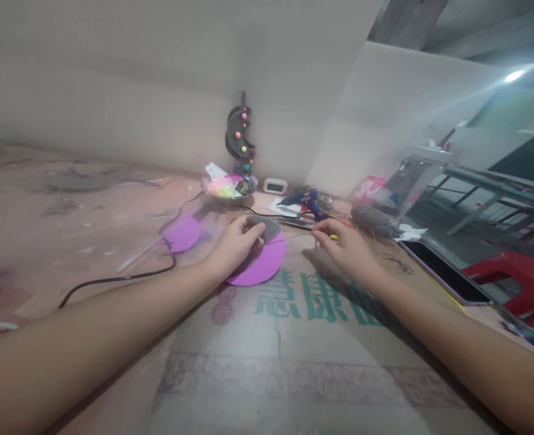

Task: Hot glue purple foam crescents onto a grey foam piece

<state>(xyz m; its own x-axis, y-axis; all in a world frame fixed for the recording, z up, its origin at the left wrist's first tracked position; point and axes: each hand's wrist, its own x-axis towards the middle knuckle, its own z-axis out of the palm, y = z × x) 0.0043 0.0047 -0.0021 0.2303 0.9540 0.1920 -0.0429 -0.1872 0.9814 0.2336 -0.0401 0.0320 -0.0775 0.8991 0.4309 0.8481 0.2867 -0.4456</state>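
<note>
My left hand is closed on the left side of a purple crescent-shaped piece, apparently paper or card. Grey yarn covers its upper end. A thin grey strand runs from the piece across to my right hand, whose thumb and forefinger pinch it. Beyond that hand lies a grey yarn ball, with loose strands trailing near it. A small yellow object shows by my right fingers; I cannot tell whether they touch it.
A blue glue gun, a white digital clock and a bowl of colourful scraps stand at the back. A grey decoration leans on the wall. At left are a purple piece and a black cable; a phone lies right.
</note>
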